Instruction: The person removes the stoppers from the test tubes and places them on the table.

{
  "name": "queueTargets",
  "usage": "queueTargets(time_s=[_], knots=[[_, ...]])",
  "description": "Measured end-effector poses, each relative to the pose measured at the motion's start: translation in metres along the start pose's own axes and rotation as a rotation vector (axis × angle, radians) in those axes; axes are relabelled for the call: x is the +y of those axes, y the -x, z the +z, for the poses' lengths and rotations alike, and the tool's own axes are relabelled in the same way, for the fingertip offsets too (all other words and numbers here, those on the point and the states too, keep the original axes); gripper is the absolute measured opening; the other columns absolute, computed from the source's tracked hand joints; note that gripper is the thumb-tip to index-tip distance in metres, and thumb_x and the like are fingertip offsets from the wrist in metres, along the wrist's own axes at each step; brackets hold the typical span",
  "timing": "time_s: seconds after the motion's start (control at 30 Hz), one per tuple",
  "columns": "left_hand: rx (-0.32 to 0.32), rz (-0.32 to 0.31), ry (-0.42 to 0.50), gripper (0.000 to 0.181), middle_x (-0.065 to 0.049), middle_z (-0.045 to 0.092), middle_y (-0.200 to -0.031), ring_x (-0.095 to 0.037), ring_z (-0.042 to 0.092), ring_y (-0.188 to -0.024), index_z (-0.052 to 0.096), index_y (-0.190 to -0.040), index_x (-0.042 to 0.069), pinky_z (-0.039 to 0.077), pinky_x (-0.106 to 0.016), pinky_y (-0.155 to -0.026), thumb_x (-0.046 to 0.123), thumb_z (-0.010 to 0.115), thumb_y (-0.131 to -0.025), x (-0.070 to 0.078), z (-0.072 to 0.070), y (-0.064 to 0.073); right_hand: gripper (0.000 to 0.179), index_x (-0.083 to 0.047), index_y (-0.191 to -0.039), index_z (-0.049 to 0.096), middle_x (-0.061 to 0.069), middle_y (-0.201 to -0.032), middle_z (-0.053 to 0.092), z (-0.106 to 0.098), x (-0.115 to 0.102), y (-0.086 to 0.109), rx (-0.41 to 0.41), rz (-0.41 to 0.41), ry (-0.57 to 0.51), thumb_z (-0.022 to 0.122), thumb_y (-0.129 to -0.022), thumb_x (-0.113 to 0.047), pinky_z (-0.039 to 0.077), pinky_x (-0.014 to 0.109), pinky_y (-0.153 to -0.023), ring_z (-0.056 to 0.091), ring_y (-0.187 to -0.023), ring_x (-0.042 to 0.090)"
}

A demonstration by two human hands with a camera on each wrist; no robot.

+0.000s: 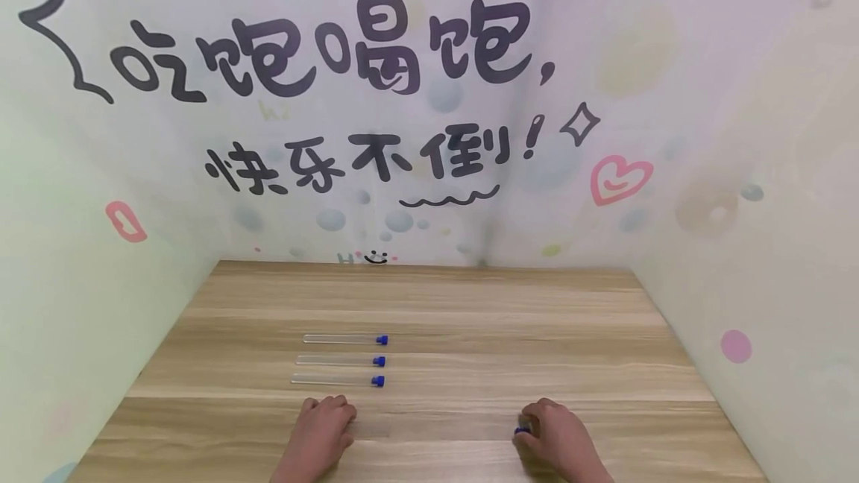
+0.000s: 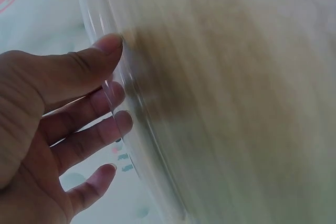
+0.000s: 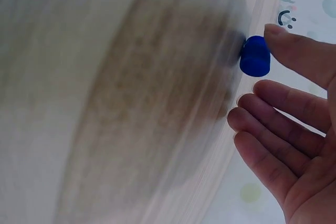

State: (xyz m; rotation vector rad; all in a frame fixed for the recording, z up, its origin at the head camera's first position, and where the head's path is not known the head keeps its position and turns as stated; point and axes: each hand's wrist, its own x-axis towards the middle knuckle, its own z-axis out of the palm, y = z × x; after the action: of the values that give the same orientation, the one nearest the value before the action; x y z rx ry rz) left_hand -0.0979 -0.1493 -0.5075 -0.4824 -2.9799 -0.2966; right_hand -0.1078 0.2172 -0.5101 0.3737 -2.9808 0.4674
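My left hand [image 1: 322,427] pinches a clear plastic test tube [image 2: 144,145], thumb on the near side and fingers behind it. In the head view the tube's clear right part [image 1: 373,429] pokes out past the fingertips, and the hand hides the rest. To the right, my right hand [image 1: 558,431] holds a small blue cap [image 3: 255,57] at its fingertips, close over the tabletop. The thumb touches the cap, with the index fingertip just beside it. The other fingers of that hand stand away from it.
Several things lie farther back: a capped test tube [image 1: 342,339], another [image 1: 335,360] and a third [image 1: 332,379], parallel, blue caps to the right. The wood-grain tabletop [image 1: 510,319] meets a back wall [image 1: 470,229] with black lettering and side walls.
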Motion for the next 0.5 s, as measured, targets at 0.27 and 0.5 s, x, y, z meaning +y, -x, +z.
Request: queueTargets(time_s=[0.27,0.5], knots=[[-0.002,-0.012,0.019,0.024,0.003,0.063,-0.081,-0.018,0.059,-0.079,0.068,-0.084,0.011,0.042,-0.043,-0.077,0.019,0.081,-0.066,-0.0024,0.0010,0.0018,0.029,-0.012,-0.082,0.069,-0.005,-0.078,0.064,-0.0006,-0.0014,0.0002,-0.002,0.021,0.007,0.084,-0.065,-0.030,0.050,0.029,-0.066,0.062,-0.071,0.012],[-0.034,-0.030,0.040,0.022,0.003,0.062,-0.081,-0.017,0.059,-0.079,0.069,-0.085,0.011,0.042,-0.044,-0.078,0.017,0.078,-0.066,-0.0015,-0.0022,0.0009,0.029,-0.012,-0.083,0.069,-0.005,-0.080,0.065,-0.0018,-0.0022,0.0014,0.022,0.000,0.007,0.084,-0.066,-0.030,0.050,0.027,-0.066,0.062,-0.072,0.011]])
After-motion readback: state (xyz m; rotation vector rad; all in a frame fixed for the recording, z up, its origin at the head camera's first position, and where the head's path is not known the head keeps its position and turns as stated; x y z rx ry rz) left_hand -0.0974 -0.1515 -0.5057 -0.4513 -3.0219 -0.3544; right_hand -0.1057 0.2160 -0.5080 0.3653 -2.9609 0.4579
